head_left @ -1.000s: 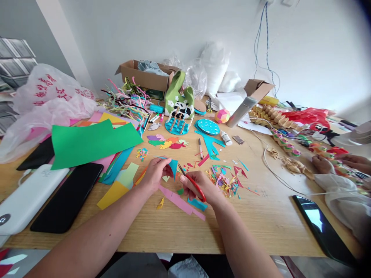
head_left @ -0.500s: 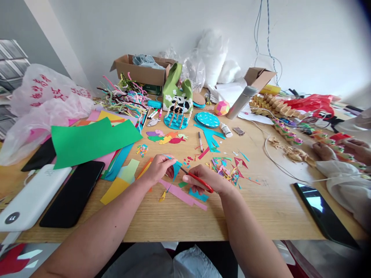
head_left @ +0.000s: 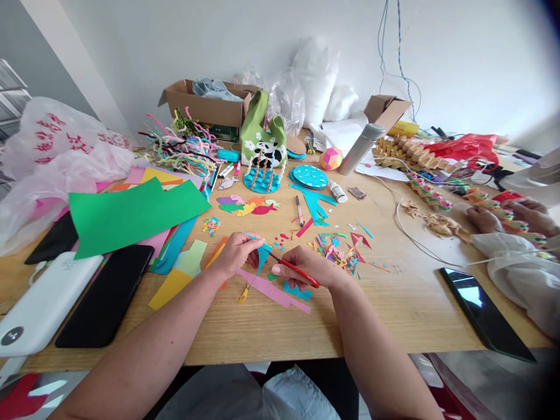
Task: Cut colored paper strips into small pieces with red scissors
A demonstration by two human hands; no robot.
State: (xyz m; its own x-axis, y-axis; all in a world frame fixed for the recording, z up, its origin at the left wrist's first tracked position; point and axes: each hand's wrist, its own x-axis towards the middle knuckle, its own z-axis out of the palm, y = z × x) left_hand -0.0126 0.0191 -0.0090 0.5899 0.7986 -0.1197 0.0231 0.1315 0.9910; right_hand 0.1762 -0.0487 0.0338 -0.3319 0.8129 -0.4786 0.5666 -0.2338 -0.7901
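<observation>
My left hand (head_left: 240,254) pinches a small piece of blue paper (head_left: 263,256) above the table. In my right hand (head_left: 305,265) is a pair of red-handled scissors (head_left: 301,273), its dark blades pointing left and meeting the paper's edge. Beneath the hands lie a long pink paper strip (head_left: 265,288), a blue paper scrap (head_left: 297,290) and a small yellow piece (head_left: 243,294). Beyond them, several coloured paper fish (head_left: 254,207) lie in a group. A heap of paper clippings (head_left: 339,252) spreads to the right of my right hand.
Green paper (head_left: 140,211) covers other sheets on the left, near a white power bank (head_left: 52,303) and a black phone (head_left: 107,297). At the right are another phone (head_left: 481,315), a cable, and another person's hands (head_left: 485,219) holding a colourful strip. A grey bottle (head_left: 361,150) stands behind.
The view has shifted slightly. The blue paper hangs at a slightly different angle by the blades, and both hands keep their holds.
</observation>
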